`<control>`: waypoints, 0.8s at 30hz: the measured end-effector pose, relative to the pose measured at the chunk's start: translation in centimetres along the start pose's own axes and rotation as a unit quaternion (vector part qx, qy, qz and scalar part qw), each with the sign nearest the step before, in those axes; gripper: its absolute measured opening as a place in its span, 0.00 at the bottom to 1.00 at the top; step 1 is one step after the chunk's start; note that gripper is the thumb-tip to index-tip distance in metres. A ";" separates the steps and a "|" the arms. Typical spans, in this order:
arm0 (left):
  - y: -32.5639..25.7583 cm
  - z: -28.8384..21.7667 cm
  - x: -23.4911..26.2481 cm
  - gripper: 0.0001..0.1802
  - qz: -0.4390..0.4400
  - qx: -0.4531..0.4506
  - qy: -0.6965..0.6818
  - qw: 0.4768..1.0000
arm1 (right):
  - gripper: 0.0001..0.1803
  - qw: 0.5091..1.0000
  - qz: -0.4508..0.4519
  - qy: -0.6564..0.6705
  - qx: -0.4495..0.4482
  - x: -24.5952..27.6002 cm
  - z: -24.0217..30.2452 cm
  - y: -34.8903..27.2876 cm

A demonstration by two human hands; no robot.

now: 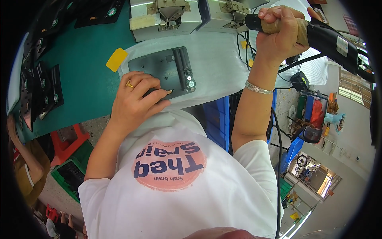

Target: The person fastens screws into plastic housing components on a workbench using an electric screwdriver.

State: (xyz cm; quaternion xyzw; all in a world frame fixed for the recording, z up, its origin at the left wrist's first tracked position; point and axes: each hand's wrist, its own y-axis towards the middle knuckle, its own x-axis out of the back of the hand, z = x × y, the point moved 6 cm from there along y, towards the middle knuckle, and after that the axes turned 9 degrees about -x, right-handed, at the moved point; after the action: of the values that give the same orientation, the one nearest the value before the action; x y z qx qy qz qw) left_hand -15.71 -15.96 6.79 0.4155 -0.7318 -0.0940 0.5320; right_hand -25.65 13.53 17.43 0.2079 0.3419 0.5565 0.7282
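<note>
A dark grey flat panel [159,67] lies on a white sheet [217,59] in front of me; it has a raised bar along its right side and a round green-and-white sticker at the near right corner. My left hand [139,93], with a gold ring, curls its fingers over the panel's near left edge, the index finger and thumb close together by that edge. Raised at the upper right, my right hand [283,34] wraps round a black corded power tool [332,43] shaped like an electric screwdriver, its grip bound in tan tape. I cannot make out a bit at its tip.
Two metal-latched fixtures [169,18] stand at the table's back. Black panels [51,87] are stacked on the green tabletop [89,59] at left, near a yellow paper piece [116,59]. Cables and a black adapter [299,81] lie right. Blue crates [218,119] stand below; another person's arm [28,153] shows lower left.
</note>
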 end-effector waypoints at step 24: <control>-2.4 0.0 0.7 0.28 0.006 0.106 0.027 0.994 | 0.09 0.968 0.036 0.100 -0.226 -2.8 2.1 -3.4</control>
State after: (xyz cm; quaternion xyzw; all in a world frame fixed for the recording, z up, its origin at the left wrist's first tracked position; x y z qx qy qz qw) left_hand -14.59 -18.01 5.88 0.4673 -0.7256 -0.0014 0.5051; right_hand -22.25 10.01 17.34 -0.0067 0.2700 0.6635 0.6977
